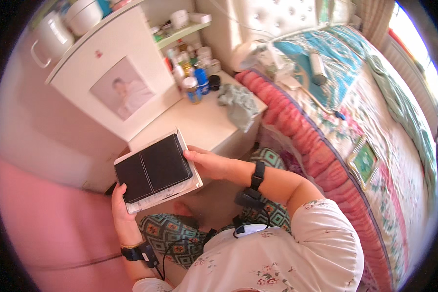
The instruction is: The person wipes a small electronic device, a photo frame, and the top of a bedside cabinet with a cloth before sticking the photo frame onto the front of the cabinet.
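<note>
A black notebook (153, 165) with pale stitching lies on top of a larger, light-coloured book (176, 190) whose page edges show along the near side. Both hands carry this stack in front of my body, tilted. My left hand (122, 203) grips the near left corner, thumb up on the black cover. On the opposite edge, my right hand (207, 162) clasps the stack with its thumb on top. The fingers beneath the books are hidden.
Past the books stands a white dresser top (180, 121) with bottles and jars (194, 87) and a crumpled grey-green cloth (238, 103). A white cabinet panel bears a photo (121, 88). To the right is a bed with a frilled pink edge (297, 121), a framed picture (363, 162) and a cylindrical container (318, 69).
</note>
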### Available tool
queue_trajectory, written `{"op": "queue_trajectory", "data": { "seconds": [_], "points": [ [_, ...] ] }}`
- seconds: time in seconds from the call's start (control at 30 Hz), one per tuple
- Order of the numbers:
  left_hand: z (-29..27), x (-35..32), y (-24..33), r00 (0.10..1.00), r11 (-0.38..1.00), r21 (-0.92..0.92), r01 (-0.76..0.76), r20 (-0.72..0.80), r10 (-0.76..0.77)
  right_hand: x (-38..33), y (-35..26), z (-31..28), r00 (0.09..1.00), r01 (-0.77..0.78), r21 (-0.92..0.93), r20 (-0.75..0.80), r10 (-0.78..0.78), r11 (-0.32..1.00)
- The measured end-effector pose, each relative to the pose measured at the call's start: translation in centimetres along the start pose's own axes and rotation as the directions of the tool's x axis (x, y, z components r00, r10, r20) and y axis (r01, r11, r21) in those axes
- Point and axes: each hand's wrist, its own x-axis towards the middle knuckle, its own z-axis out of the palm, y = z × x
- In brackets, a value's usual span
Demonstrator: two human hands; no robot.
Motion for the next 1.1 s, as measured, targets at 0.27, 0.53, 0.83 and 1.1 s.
{"op": "queue_trajectory", "data": {
  "seconds": [0.27,0.53,0.83,1.1],
  "points": [
    [12.0,6.9,-7.1,0.957,0.966,0.074,0.248,0.136,-0.256,-10.7,-7.4,-3.7,0.9,0.123,0.135,-0.433,-0.053,0.983],
    [20.0,7.9,-11.1,0.922,0.919,0.341,0.197,0.254,-0.292,-22.2,-14.9,-7.3,0.61,0.615,0.122,-0.699,-0.372,0.779],
    [20.2,9.1,-13.8,0.881,0.893,0.33,0.306,0.257,-0.397,-23.8,-15.8,-25.0,0.19,0.252,-0.791,-0.524,-0.83,0.557],
    [17.0,9.2,-12.6,0.904,0.916,0.263,0.304,0.225,-0.365,-30.2,-19.5,-20.6,-0.099,-0.77,-0.629,-0.05,-0.994,0.109]
  ]
}}
